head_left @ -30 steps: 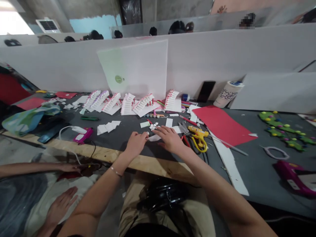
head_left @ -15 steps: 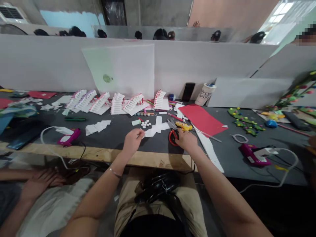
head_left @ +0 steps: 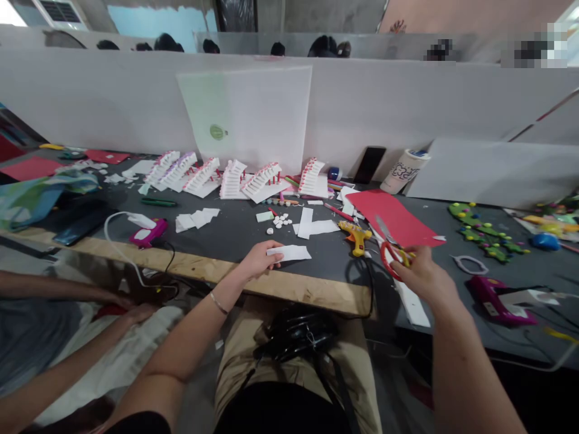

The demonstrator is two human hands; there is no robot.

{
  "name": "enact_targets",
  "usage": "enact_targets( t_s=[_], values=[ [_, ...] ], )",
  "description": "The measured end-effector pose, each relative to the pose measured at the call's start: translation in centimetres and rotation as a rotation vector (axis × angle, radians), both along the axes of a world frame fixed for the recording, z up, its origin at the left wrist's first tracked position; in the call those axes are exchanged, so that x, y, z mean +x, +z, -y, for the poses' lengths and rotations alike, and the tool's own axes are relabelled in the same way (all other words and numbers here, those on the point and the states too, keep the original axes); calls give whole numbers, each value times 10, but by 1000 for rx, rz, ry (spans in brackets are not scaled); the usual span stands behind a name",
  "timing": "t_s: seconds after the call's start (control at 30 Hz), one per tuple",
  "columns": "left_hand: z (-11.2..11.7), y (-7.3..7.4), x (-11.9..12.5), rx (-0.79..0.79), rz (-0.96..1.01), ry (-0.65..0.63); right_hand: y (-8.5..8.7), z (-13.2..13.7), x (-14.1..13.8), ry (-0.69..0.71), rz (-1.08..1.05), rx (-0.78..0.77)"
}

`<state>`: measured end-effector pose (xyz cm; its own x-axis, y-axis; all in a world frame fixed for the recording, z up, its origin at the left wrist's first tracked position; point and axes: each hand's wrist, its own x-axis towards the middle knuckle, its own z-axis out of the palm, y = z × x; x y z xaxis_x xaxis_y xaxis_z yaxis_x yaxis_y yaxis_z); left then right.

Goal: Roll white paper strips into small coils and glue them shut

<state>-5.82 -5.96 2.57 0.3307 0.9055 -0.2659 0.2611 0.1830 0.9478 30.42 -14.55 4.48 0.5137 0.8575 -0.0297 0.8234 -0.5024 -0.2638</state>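
Your left hand [head_left: 257, 260] pinched the flimsy paper strip [head_left: 289, 252] by its end; right hand [head_left: 423, 274] gripped scissors [head_left: 392, 252] right of it.

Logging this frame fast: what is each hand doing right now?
Left hand: closed on a white paper strip, lifted near the table edge.
Right hand: closed on the red-handled scissors, held above the table.
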Motion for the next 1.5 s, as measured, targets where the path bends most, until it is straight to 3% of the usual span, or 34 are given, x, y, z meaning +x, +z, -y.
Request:
enact_targets(
  t_s=[0.13, 0.3, 0.5, 0.63, 0.73, 0.8, 0.9, 0.97, 1.03, 1.13, 1.33, 1.43, 1.5],
  values=[
    [-1, -4, -6, 191, -192, -17, -11, 17, 36, -181, -2, -75],
    [-1, 2, -1, 558, -416, -84, -25, 17, 47, -292, -20, -146],
    [4, -2, 11, 1138, -621, -207, -40, 25, 50, -137, 147, -68],
    [7, -15, 3, 1354, -720, -358, -38, 25, 23, 70, 320, 256],
    [10, -24, -5, 1358, -737, -384, -37, 11, -33, 504, 169, 506],
    [14, -27, -9, 1312, -741, -351, -40, -1, -81, 718, 92, 543],
    [19, -28, -9, 1181, -678, -227, -45, -21, -144, 847, 43, 548],
    [19, -27, -8, 1099, -612, -138, -47, -33, -167, 889, 13, 542],
    [17, -25, -8, 1070, -581, -95, -46, -43, -172, 885, 17, 524],
    [10, -23, -8, 1118, -610, -101, -43, -50, -153, 861, 94, 528],
    [6, -31, -4, 1283, -783, -249, -54, -36, -107, 1007, 269, 526],
    [10, -38, -3, 1226, -827, -316, -65, -25, -99, 1066, 242, 468],
    [12, -40, -4, 1144, -818, -322, -70, -20, -97, 1033, 168, 477]
  ],
)
